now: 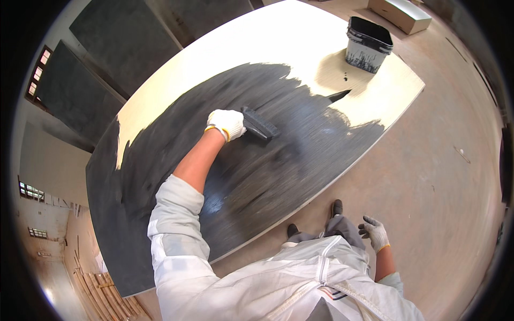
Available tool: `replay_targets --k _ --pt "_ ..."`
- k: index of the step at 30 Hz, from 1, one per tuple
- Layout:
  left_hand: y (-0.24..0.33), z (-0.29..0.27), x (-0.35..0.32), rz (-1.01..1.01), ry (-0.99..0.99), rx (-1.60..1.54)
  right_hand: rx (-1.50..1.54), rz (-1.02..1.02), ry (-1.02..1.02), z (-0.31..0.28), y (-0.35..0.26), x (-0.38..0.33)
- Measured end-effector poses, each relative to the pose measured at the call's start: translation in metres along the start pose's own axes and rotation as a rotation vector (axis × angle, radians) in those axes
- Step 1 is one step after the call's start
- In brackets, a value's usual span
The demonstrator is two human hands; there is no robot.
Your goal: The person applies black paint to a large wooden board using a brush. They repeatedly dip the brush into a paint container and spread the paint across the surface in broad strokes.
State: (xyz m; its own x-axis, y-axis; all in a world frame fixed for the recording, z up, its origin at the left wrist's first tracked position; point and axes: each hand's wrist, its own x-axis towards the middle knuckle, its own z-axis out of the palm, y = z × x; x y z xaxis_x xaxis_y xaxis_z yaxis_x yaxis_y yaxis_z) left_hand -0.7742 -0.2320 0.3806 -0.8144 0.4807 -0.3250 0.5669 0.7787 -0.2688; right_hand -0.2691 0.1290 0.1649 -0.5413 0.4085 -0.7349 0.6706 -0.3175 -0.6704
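Note:
My left hand (226, 124), in a white knit glove, is closed round the handle of a wide paintbrush (259, 126). The brush is coated black and its head touches the painted part of a large flat board (321, 32). Wet-looking black paint (176, 134) covers the near and middle parts of the board in streaks, while its far side is bare and pale. Over the floor by my right side hangs my right hand (375, 233), in a glove with darkened fingertips. Its fingers are apart, slightly bent, and hold nothing.
A square paint-smeared bucket (369, 48) stands on the board's far right corner, with drips beside it. Large dark panels (115, 45) stand at the left. A cardboard box (400, 15) lies on the floor beyond. Wooden strips (101, 294) are at lower left.

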Motion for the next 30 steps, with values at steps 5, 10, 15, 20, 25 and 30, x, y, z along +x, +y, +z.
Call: replay_targets --k 5,10,15,20,25,30 --pt "0.052 -0.036 0.069 0.001 -0.064 0.011 0.142 0.056 0.008 -0.043 0.011 0.031" --pt "0.086 -0.069 0.147 -0.05 -0.05 -0.002 0.122 -0.004 -0.013 -0.095 -0.01 0.08" --pt "0.093 -0.08 0.209 -0.159 -0.031 -0.009 0.098 -0.03 0.015 -0.166 -0.041 0.112" --pt "0.16 -0.119 0.163 0.077 -0.167 0.113 0.167 0.037 0.108 -0.25 -0.036 0.134" --pt "0.127 -0.119 0.177 -0.132 -0.214 0.104 0.17 0.119 0.105 -0.284 -0.029 0.165" --pt "0.149 -0.132 0.192 0.046 -0.236 0.156 0.208 0.085 0.093 -0.28 -0.041 0.179"
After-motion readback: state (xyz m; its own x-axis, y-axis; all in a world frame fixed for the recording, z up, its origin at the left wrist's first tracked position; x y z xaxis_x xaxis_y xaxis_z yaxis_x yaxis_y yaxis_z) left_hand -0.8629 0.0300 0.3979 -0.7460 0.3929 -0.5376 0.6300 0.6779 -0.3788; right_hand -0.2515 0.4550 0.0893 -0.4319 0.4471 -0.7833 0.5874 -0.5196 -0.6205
